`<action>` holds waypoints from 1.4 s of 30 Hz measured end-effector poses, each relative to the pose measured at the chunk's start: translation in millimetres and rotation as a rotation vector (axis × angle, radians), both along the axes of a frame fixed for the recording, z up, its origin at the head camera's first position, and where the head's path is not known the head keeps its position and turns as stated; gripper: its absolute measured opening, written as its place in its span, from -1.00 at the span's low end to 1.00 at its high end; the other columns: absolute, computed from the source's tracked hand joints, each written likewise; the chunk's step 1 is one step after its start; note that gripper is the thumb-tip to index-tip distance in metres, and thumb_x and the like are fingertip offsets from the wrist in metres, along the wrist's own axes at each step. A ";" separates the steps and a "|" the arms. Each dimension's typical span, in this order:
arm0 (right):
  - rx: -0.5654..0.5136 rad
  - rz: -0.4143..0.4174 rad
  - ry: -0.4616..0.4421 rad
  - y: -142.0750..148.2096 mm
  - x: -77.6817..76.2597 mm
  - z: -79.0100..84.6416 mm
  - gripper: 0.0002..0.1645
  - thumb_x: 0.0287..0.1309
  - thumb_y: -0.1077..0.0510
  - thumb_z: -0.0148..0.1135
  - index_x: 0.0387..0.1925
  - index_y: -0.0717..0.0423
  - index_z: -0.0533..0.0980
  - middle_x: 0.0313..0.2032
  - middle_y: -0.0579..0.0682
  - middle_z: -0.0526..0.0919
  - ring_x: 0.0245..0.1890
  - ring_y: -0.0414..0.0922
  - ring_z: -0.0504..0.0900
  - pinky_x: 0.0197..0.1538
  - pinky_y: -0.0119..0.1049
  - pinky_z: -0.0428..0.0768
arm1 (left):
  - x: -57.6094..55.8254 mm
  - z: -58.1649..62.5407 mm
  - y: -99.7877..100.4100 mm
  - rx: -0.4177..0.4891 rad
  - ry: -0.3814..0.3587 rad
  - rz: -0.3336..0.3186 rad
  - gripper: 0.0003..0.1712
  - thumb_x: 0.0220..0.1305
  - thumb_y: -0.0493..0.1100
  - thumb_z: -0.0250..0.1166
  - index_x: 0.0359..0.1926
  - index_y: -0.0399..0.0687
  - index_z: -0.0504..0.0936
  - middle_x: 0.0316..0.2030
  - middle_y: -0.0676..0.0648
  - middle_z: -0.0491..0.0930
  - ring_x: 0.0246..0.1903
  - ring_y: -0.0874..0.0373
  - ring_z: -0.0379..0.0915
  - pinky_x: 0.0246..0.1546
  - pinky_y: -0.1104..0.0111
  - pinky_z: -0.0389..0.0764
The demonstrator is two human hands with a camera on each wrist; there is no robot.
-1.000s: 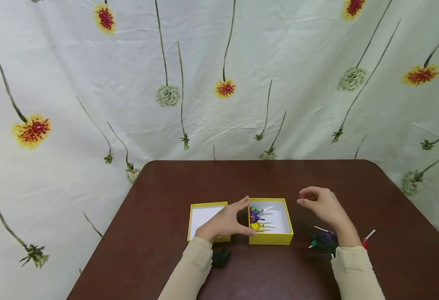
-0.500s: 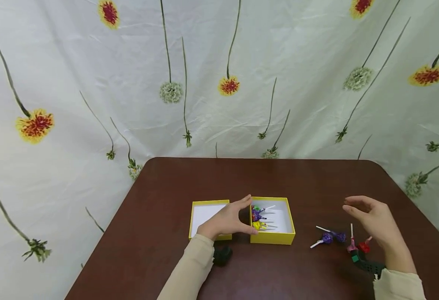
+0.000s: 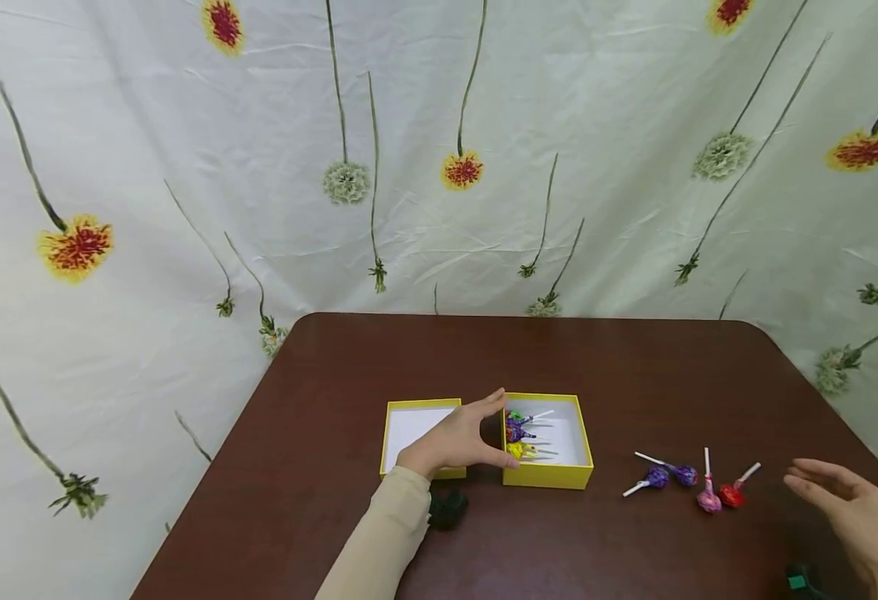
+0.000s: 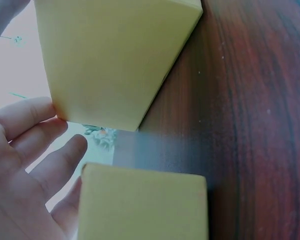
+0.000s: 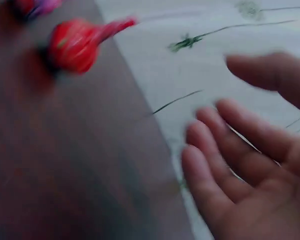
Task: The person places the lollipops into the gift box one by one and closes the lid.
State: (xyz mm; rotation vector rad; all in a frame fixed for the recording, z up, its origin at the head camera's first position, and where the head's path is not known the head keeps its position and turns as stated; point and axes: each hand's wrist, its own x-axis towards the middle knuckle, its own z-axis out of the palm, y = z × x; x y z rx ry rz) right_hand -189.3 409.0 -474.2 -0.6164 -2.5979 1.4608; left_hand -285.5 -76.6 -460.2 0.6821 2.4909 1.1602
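Note:
My left hand (image 3: pixel 454 437) holds the left side of an open yellow box (image 3: pixel 551 477), thumb at the front corner and fingers at the back one. Inside the white-lined box lie several lollipops (image 3: pixel 520 450) in yellow, purple and green wrappers, sticks pointing right. In the left wrist view, fingertips (image 4: pixel 52 107) touch the corner of the box. My right hand (image 3: pixel 855 508) hovers at the table's right with loosely bent fingers and nothing in them. Nearest it lies a red lollipop (image 3: pixel 731 495), beside a pink one (image 3: pixel 708 500). Two purple lollipops (image 3: pixel 656 477) lie further left.
The yellow-rimmed lid (image 3: pixel 412 427) lies inside up, left of the box and partly under my left forearm in the head view. A dark brown table (image 3: pixel 604 358) carries everything. A flower-print cloth (image 3: pixel 409 250) hangs behind it.
My right hand has moved from beside the box rightward and toward me, past the loose lollipops, uncovering them. My left hand stays on the box. The head view has shifted slightly.

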 end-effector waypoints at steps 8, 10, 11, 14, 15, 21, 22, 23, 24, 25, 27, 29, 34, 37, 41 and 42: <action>0.098 0.298 -0.162 2.0 -5.4 -13.1 -0.08 0.28 -0.15 0.31 0.31 0.52 0.27 -0.06 -0.20 0.67 -0.31 -0.71 0.39 -0.23 -0.52 0.57 | -1.5 0.2 0.0 -0.013 0.014 -0.013 0.19 0.02 0.21 0.54 0.57 0.12 0.10 0.60 0.11 -0.04 0.57 0.04 -0.09 0.55 -0.13 -0.14; 0.096 0.303 -0.161 -0.6 -5.1 -14.1 -0.09 0.27 -0.14 0.33 0.29 0.52 0.30 -0.14 -0.41 0.61 -0.31 -0.70 0.40 -0.23 -0.50 0.59 | -1.8 -0.4 0.0 -0.019 0.019 -0.017 0.19 0.03 0.21 0.54 0.57 0.13 0.10 0.60 0.10 -0.04 0.57 0.04 -0.08 0.54 -0.15 -0.19; 0.085 0.304 -0.155 -1.7 -4.7 -14.4 -0.11 0.27 -0.12 0.34 0.28 0.52 0.32 -0.17 -0.50 0.56 -0.31 -0.68 0.42 -0.23 -0.49 0.60 | -1.8 -0.6 0.2 -0.020 0.020 -0.018 0.18 0.03 0.21 0.54 0.57 0.13 0.10 0.60 0.11 -0.05 0.57 0.04 -0.08 0.54 -0.15 -0.18; 0.085 0.309 -0.139 -6.1 -3.1 -14.9 -0.18 0.26 -0.08 0.36 0.24 0.51 0.37 -0.22 -0.56 0.53 -0.31 -0.62 0.46 -0.23 -0.46 0.61 | -2.2 -1.1 0.3 -0.022 0.021 -0.019 0.18 0.03 0.21 0.54 0.57 0.13 0.10 0.59 0.13 -0.05 0.57 0.03 -0.08 0.54 -0.16 -0.17; 0.084 0.316 -0.137 -6.9 -2.8 -14.8 -0.21 0.26 -0.06 0.36 0.23 0.51 0.38 -0.21 -0.51 0.57 -0.31 -0.60 0.48 -0.23 -0.45 0.61 | -2.3 -1.2 0.4 -0.022 0.021 -0.020 0.18 0.03 0.22 0.54 0.57 0.13 0.10 0.59 0.14 -0.05 0.57 0.03 -0.09 0.54 -0.16 -0.16; 0.149 0.376 -0.159 -10.8 -2.8 -12.2 -0.32 0.29 -0.01 0.33 0.19 0.48 0.45 -0.08 -0.04 0.72 -0.31 -0.56 0.52 -0.24 -0.41 0.61 | -1.1 -1.6 0.7 -0.017 0.007 -0.021 0.18 0.04 0.22 0.53 0.58 0.14 0.09 0.60 0.11 -0.05 0.57 0.01 -0.10 0.53 -0.14 -0.05; 0.164 0.382 -0.159 -11.7 -3.3 -12.0 -0.32 0.29 -0.01 0.33 0.18 0.47 0.46 -0.06 0.02 0.72 -0.31 -0.56 0.51 -0.24 -0.41 0.61 | -0.9 -1.6 0.6 -0.017 0.005 -0.019 0.18 0.04 0.22 0.53 0.57 0.14 0.09 0.60 0.10 -0.05 0.57 0.01 -0.10 0.52 -0.14 -0.03; 0.174 0.385 -0.157 -12.8 -3.5 -12.0 -0.33 0.28 -0.01 0.34 0.18 0.46 0.47 -0.05 0.06 0.72 -0.31 -0.56 0.52 -0.25 -0.41 0.61 | -0.8 -1.8 0.6 -0.017 0.006 -0.017 0.18 0.04 0.23 0.53 0.57 0.13 0.10 0.60 0.09 -0.05 0.57 -0.01 -0.09 0.52 -0.15 0.00; 0.180 0.385 -0.153 -13.8 -3.9 -12.2 -0.34 0.28 -0.01 0.34 0.17 0.45 0.48 -0.05 0.07 0.72 -0.32 -0.55 0.52 -0.26 -0.40 0.61 | -0.9 -1.8 0.7 -0.021 0.007 -0.014 0.18 0.04 0.23 0.53 0.57 0.14 0.10 0.60 0.09 -0.05 0.57 0.00 -0.10 0.52 -0.14 0.00; 0.183 0.387 -0.149 -14.5 -4.3 -12.4 -0.34 0.28 -0.01 0.34 0.16 0.45 0.49 -0.05 0.08 0.71 -0.32 -0.53 0.52 -0.26 -0.39 0.61 | -1.0 -1.8 0.6 -0.023 0.010 -0.012 0.18 0.04 0.23 0.53 0.57 0.13 0.10 0.60 0.08 -0.05 0.57 0.00 -0.10 0.52 -0.15 -0.03; 0.180 0.390 -0.140 -15.9 -4.5 -13.0 -0.36 0.28 0.01 0.34 0.16 0.45 0.49 -0.08 0.05 0.71 -0.33 -0.48 0.53 -0.28 -0.38 0.60 | -1.0 -1.5 0.9 -0.025 0.013 -0.010 0.18 0.04 0.24 0.52 0.57 0.12 0.10 0.60 0.07 -0.04 0.57 0.00 -0.10 0.53 -0.16 -0.06; 0.176 0.393 -0.129 -17.2 -4.2 -13.7 -0.38 0.27 0.04 0.35 0.15 0.46 0.50 -0.11 0.01 0.71 -0.34 -0.43 0.54 -0.29 -0.37 0.59 | -1.4 -1.4 0.9 -0.025 0.017 -0.012 0.18 0.04 0.24 0.53 0.57 0.11 0.11 0.60 0.06 -0.04 0.57 0.00 -0.09 0.53 -0.16 -0.08; 0.211 0.390 -0.098 -21.0 -3.7 -14.2 -0.43 0.25 0.05 0.37 0.09 0.45 0.53 -0.17 -0.04 0.69 -0.35 -0.46 0.50 -0.31 -0.38 0.58 | -1.8 -1.3 1.3 -0.019 0.015 -0.013 0.18 0.04 0.22 0.53 0.57 0.10 0.11 0.60 0.07 -0.03 0.57 0.01 -0.09 0.53 -0.15 -0.07; 0.220 0.388 -0.078 -24.2 -5.1 -14.4 -0.47 0.25 0.07 0.37 0.05 0.44 0.54 -0.20 -0.04 0.67 -0.36 -0.47 0.47 -0.32 -0.40 0.56 | -1.6 -1.6 1.1 -0.014 0.007 -0.007 0.17 0.03 0.22 0.53 0.57 0.12 0.12 0.60 0.09 -0.03 0.57 -0.01 -0.08 0.51 -0.11 0.07; 0.215 0.380 -0.063 -27.4 -6.4 -14.9 -0.51 0.25 0.12 0.36 0.02 0.46 0.55 -0.26 -0.06 0.65 -0.38 -0.44 0.46 -0.34 -0.40 0.54 | -0.8 -1.4 0.6 -0.014 0.004 -0.003 0.17 0.04 0.22 0.53 0.57 0.13 0.12 0.60 0.09 -0.03 0.57 -0.03 -0.08 0.47 -0.08 0.19; 0.214 0.376 -0.065 -27.8 -6.1 -15.3 -0.51 0.25 0.12 0.36 0.02 0.47 0.55 -0.28 -0.08 0.66 -0.39 -0.43 0.46 -0.34 -0.40 0.53 | -0.9 -1.8 0.6 -0.015 0.007 -0.004 0.17 0.04 0.22 0.53 0.57 0.14 0.12 0.60 0.08 -0.03 0.57 -0.03 -0.07 0.47 -0.08 0.20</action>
